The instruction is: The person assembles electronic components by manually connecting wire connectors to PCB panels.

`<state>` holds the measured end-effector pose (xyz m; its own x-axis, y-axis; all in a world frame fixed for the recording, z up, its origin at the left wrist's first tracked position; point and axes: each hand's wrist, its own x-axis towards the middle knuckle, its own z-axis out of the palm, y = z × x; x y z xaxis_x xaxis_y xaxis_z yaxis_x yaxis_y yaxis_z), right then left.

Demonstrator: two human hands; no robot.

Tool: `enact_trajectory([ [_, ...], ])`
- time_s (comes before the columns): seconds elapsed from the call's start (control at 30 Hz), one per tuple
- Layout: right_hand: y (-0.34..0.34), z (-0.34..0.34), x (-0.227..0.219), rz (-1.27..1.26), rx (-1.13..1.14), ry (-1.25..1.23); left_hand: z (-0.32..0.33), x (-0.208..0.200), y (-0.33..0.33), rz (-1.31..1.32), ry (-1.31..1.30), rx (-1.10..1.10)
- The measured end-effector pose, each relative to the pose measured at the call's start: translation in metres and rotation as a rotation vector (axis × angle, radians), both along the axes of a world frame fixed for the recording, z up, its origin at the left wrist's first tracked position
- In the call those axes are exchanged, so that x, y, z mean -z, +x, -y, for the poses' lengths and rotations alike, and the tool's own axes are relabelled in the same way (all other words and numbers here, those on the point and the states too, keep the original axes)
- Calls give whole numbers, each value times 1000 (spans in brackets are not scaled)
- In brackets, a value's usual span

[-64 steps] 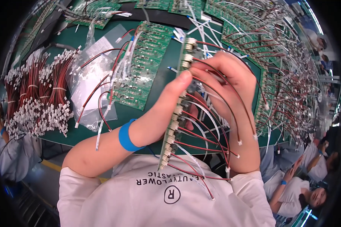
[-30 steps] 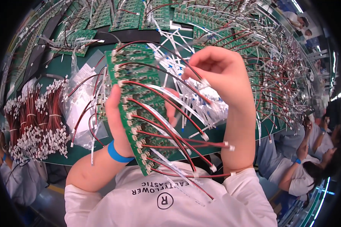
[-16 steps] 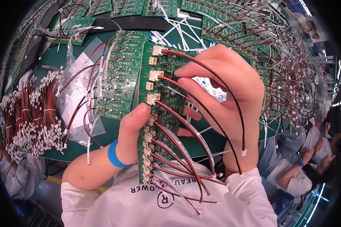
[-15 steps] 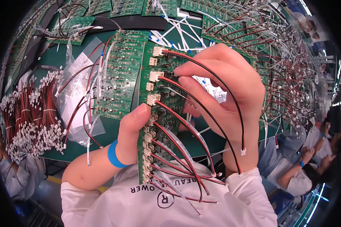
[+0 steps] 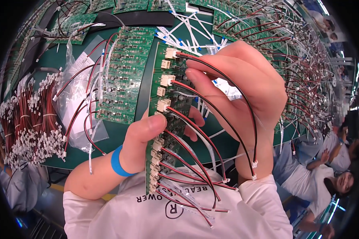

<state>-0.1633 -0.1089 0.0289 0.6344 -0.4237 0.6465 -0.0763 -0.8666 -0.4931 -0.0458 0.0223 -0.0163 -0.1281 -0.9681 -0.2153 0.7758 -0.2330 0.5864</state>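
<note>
A long green circuit board (image 5: 153, 85) stands upright in front of my chest. My left hand (image 5: 145, 129) is closed round it, thumb on the edge beside the cream connectors (image 5: 163, 105) and fingertips showing behind. Red-and-black cables (image 5: 209, 101) plug into several of these connectors and arc right, their white end plugs hanging free. White flat ribbon cables (image 5: 187, 190) also hang from the board. My right hand (image 5: 243, 79) is closed in a pinch at the board's upper part, beside the top connectors. What its fingertips grip is hidden.
Another board panel (image 5: 121, 75) lies behind on the green table. At the left are bundles of red-and-black cables (image 5: 30, 119) and a clear plastic bag (image 5: 81, 99). Loose white ribbon cables (image 5: 191, 30) and wired boards (image 5: 263, 36) lie farther back. A co-worker (image 5: 321, 179) is at the right.
The board's upper end has shifted and tilted slightly to the right. Both my hands have moved a little right with it. The co-worker at the right has changed posture.
</note>
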Motion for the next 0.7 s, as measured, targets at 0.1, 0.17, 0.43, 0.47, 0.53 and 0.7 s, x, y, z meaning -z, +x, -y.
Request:
enact_trajectory([
  [0.1,1,0,-1,-12,0,-30,-1,-3,-1,19,23,-29],
  [0.17,0,0,-1,-18,8,-33,-1,-2,-2,35,26,-38],
  [0.43,0,6,0,-25,-58,-100,0,-2,-6,125,64,-95],
  [0.47,0,6,1,-25,-57,-100,1,-4,-7,125,64,-93],
  [0.53,0,7,1,-9,-71,-112,2,-10,-11,105,135,-154],
  [0.7,-1,7,0,-23,-71,-106,2,-3,-7,150,119,-96],
])
